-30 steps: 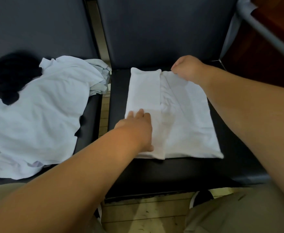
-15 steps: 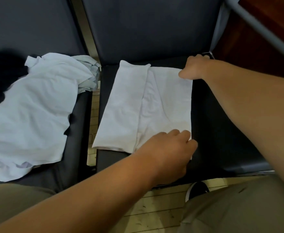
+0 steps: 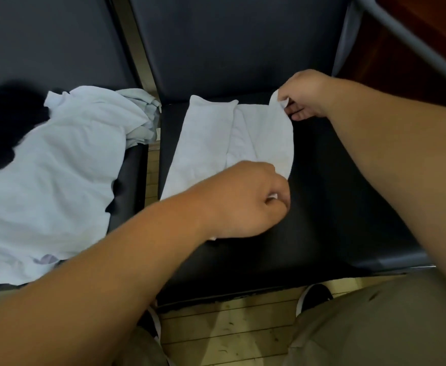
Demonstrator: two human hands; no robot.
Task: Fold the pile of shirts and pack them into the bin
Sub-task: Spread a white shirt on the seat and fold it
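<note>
White partly folded cotton shirt (image 3: pixel 211 143) lies on the right-hand black padded seat (image 3: pixel 322 207) in the head view, its left side already turned in as a long panel. The right hand (image 3: pixel 306 93) pinches the far right corner between thumb and curled fingers. The left hand (image 3: pixel 243 202) has its fingers curled tight round the near right corner. The edge between them is lifted off the cushion. On the neighbouring seat lies a loose heap of white shirts (image 3: pixel 45 167), a black garment (image 3: pixel 2 122) at its far left.
</note>
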